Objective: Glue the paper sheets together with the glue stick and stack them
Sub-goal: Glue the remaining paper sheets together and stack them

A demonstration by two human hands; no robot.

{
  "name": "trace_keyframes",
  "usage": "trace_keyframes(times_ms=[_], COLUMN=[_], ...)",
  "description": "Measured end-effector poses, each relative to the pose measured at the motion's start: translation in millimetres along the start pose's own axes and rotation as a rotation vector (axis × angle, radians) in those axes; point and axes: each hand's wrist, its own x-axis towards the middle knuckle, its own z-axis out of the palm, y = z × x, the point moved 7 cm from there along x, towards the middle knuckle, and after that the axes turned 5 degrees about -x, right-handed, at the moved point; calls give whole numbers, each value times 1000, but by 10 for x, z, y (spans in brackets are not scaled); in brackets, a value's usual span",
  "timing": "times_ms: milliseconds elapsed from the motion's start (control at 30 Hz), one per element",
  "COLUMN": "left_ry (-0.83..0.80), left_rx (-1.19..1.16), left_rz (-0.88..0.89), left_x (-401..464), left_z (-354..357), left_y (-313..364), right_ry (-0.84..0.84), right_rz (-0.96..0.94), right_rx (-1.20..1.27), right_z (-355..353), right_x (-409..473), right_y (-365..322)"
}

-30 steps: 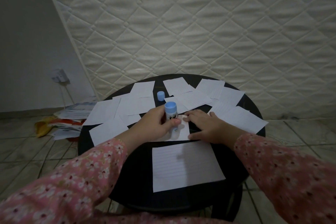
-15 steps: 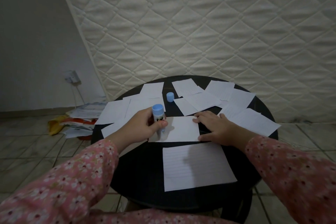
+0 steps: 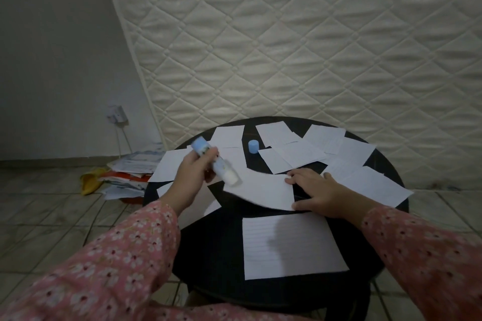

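The left hand [image 3: 191,177] grips a white glue stick with a pale blue base [image 3: 214,162], fingers and thumb curled round its barrel; the stick is tilted, its uncapped white tip pointing down and to the right, just at the left edge of a small white paper sheet [image 3: 263,189]. Whether the tip touches that sheet cannot be told — the stick is blurred. The right hand [image 3: 319,190] lies on the sheet's right edge with fingers spread and nearly straight, pressing it to the round black table [image 3: 208,245]. Nearer the person, a larger lined white sheet [image 3: 292,245] lies flat and alone on the tabletop. The small blue glue cap [image 3: 253,147] stands upright toward the far side of the table, between scattered white paper slips [image 3: 302,154] that overlap one another across the back half. Both arms wear pink floral sleeves [image 3: 104,263]. Behind the table leans a cream quilted mattress [image 3: 300,41]; on the tiled floor to the left sits a heap of papers [image 3: 125,174].
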Motion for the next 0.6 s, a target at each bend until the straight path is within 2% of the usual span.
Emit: trace_keyframes(times_ms=[100, 200, 300, 400, 600], left_ry=[156, 155, 55, -114, -295], left_rx=[-55, 44, 214, 337, 543], left_rz=[43, 50, 8, -2, 117], left_x=[44, 94, 173, 222, 268], left_z=[-16, 149, 399, 732, 1224], left_y=[83, 36, -81, -115, -67], right_ry=[1, -12, 3, 26, 34], right_rz=[5, 11, 4, 25, 23], right_rx=[3, -14, -47, -11, -52], right_z=[2, 13, 40, 48, 72], right_x=[2, 1, -5, 15, 87], right_y=[-10, -1, 13, 43, 105])
